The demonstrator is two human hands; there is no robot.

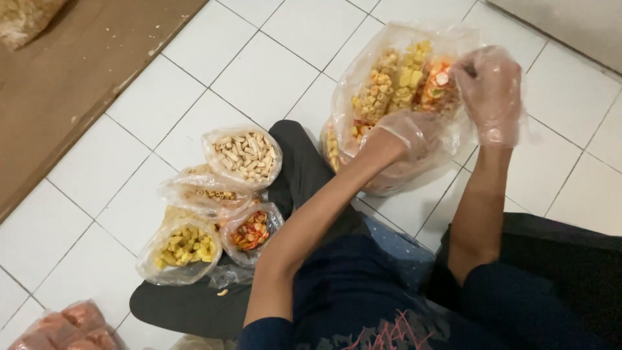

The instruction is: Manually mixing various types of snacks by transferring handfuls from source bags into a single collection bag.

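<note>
A person sits on a white tiled floor point(272, 71). Both gloved hands work at a big clear bag point(389, 84) of mixed snacks at one o'clock: the left hand point(405, 133) reaches inside, and the right hand point(489, 94) pinches its rim. Four small open snack bags point(217, 201) sit at nine o'clock beside the knee.

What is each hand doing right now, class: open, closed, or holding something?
Left hand: gloved, inside the big clear bag of mixed snacks; its grip cannot be told.
Right hand: gloved, closed on the bag's upper edge.
</note>
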